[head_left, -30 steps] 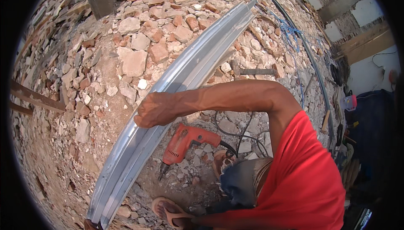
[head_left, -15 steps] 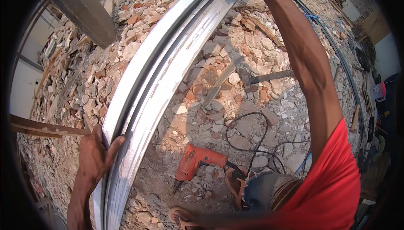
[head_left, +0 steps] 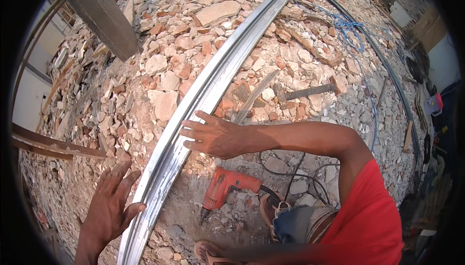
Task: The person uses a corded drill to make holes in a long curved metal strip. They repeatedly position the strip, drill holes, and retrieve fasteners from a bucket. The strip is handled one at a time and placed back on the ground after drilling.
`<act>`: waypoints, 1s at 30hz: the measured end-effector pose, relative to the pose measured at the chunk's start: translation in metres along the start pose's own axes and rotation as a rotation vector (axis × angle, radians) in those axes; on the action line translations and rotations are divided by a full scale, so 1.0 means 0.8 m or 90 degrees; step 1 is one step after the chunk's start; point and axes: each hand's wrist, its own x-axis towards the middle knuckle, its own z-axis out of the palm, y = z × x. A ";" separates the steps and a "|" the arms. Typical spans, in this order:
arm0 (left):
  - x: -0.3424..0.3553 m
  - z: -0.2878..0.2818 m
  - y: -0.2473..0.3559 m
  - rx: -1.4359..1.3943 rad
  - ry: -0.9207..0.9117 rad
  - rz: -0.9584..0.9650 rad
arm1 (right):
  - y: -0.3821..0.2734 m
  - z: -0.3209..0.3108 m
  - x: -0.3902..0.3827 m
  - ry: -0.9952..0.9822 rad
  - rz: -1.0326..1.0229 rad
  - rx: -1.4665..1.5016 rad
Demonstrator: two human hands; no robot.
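Observation:
A long silver metal channel (head_left: 220,71) with lengthwise grooves slants from the lower left to the far middle, over the rubble. My right hand (head_left: 215,136) lies across its middle, fingers spread over the grooves, gripping nothing. Beside the near part of the channel is my left hand (head_left: 110,204), its fingers apart and its thumb tip at the left edge; whether the thumb touches is hard to tell. A red corded drill (head_left: 224,187) rests on the ground to the right of the channel, bit toward me, its black cable looping off to the right.
Broken brick and concrete (head_left: 167,85) cover the ground. A hammer-like tool (head_left: 310,92) lies right of the channel, near a tangled blue cord (head_left: 349,25) and a long dark pipe (head_left: 387,66). At left stand a brown post (head_left: 99,15) and a wooden beam (head_left: 58,144).
The channel has been lowered away from me onto the rubble. My right hand came back from its far end to its middle; my left hand released its hold and opened.

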 end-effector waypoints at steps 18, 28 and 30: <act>-0.486 0.573 -0.067 -1.172 0.949 -1.236 | -0.122 0.186 0.274 -0.256 -0.130 0.151; -0.439 0.611 -0.177 -0.799 0.745 -1.413 | -0.114 0.180 0.294 -0.383 -0.157 0.110; -0.441 0.619 -0.191 -0.986 0.794 -1.309 | -0.108 0.180 0.290 -0.367 -0.159 0.104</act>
